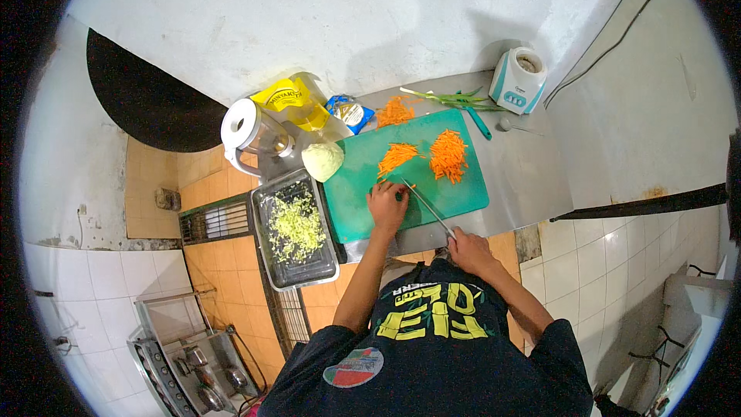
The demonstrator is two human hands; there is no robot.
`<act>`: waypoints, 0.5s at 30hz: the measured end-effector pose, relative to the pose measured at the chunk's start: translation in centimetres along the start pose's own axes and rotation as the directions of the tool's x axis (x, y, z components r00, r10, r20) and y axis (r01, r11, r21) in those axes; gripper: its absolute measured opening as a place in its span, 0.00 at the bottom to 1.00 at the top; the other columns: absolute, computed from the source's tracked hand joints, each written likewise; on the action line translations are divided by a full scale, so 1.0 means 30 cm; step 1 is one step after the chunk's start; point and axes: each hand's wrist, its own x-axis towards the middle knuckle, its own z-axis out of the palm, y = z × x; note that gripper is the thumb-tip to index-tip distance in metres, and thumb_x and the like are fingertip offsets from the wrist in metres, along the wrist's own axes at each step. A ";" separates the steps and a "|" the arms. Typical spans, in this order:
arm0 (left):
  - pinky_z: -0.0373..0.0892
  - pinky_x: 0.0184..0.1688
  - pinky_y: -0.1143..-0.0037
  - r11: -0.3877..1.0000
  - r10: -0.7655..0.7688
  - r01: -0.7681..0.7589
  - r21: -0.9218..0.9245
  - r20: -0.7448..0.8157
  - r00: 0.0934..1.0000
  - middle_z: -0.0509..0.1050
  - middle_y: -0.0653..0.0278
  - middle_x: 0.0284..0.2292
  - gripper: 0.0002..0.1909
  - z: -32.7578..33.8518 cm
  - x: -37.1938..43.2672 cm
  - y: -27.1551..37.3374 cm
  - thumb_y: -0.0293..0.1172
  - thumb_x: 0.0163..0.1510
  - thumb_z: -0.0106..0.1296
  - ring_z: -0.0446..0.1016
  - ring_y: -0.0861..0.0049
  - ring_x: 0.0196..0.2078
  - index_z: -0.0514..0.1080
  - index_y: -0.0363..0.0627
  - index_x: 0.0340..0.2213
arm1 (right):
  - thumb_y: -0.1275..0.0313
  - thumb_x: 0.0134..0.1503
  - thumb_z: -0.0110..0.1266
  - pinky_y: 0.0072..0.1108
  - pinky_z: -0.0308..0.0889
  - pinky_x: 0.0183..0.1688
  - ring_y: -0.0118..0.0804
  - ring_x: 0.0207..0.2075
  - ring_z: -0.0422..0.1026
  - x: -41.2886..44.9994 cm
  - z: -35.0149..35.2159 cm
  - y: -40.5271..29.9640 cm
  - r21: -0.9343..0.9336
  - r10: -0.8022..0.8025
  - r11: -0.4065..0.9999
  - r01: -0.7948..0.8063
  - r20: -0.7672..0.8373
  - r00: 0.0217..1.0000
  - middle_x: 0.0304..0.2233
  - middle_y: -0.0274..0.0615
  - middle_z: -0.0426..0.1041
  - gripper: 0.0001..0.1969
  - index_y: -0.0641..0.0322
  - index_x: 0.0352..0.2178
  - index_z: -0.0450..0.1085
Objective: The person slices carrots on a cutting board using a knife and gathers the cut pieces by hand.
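Note:
My right hand (470, 250) is closed around the handle of a kitchen knife (429, 207), whose blade slants over the green cutting board (359, 202). My left hand (388, 205) rests on the board with curled fingers left of the blade, pressing what looks like a small piece of carrot (412, 186), mostly hidden by the fingers. Beyond the blade tip lies a small pile of carrot strips (397, 156); a larger pile of carrot strips (448, 156) is to its right. Half a cabbage (322, 161) sits at the board's left edge. Shredded cabbage (296, 227) lies in a tray (330, 266).
A blender jug (255, 127), yellow pouch (289, 101) and blue packet (349, 113) stand behind the cabbage. Carrot peelings (396, 111), green onions (451, 97), a green-handled peeler or knife (479, 123), a small spoon (505, 124) and a blender base (518, 81) are behind the board.

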 end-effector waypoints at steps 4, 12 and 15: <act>0.64 0.42 0.63 0.999 0.032 -0.031 0.017 -0.048 0.998 0.78 0.71 0.32 0.05 0.001 -0.002 -0.005 0.34 0.46 0.64 0.73 0.64 0.44 0.80 0.55 0.28 | 0.58 0.64 0.43 0.51 0.67 0.40 0.65 0.33 0.75 0.016 -0.013 -0.024 -0.022 0.022 1.000 -0.021 0.049 0.999 0.28 0.63 0.75 0.19 0.65 0.45 0.66; 0.64 0.42 0.64 1.000 0.021 -0.021 -0.005 -0.090 0.996 0.79 0.73 0.33 0.06 -0.018 -0.027 -0.013 0.37 0.46 0.65 0.73 0.66 0.43 0.80 0.57 0.29 | 0.58 0.64 0.44 0.50 0.68 0.38 0.65 0.32 0.75 0.005 -0.015 0.010 0.007 0.025 1.000 -0.025 -0.055 0.998 0.28 0.63 0.75 0.19 0.64 0.46 0.67; 0.64 0.42 0.64 1.000 0.000 0.000 -0.005 -0.083 0.997 0.79 0.74 0.33 0.07 -0.026 -0.044 -0.031 0.38 0.46 0.65 0.73 0.67 0.41 0.80 0.58 0.29 | 0.58 0.64 0.45 0.51 0.67 0.37 0.65 0.32 0.75 -0.002 -0.009 0.025 0.024 0.008 1.000 -0.006 -0.071 0.997 0.27 0.63 0.75 0.19 0.64 0.45 0.67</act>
